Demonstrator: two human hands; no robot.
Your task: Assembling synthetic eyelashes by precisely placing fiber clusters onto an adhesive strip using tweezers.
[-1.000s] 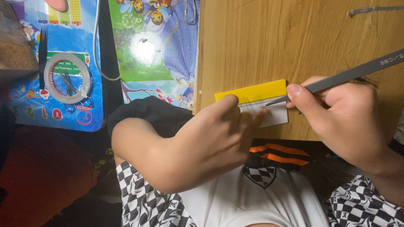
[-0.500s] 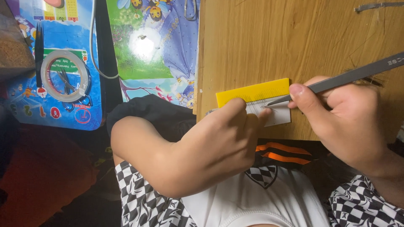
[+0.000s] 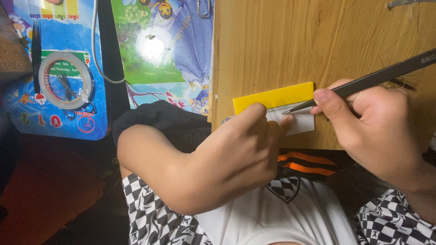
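Observation:
My left hand (image 3: 236, 149) rests at the near edge of a wooden board (image 3: 318, 50), its fingertips pressing down a small white-grey card (image 3: 302, 122) that lies beside a yellow comb-like strip (image 3: 272, 97). My right hand (image 3: 377, 127) grips dark metal tweezers (image 3: 377, 77), the tip touching the card next to my left fingertips. What the tip holds, if anything, is too small to tell.
A roll of clear tape (image 3: 66, 79) lies on a colourful blue mat (image 3: 27, 113) at the left, with a dark pen-like stick (image 3: 36, 45) beside it. A white cable (image 3: 97, 54) crosses a green picture mat (image 3: 159, 50). A metal tool (image 3: 404, 3) lies at the board's far right.
The hands and card hold almost the same place; the view shifts very slightly and the tweezers' tip stays on the card.

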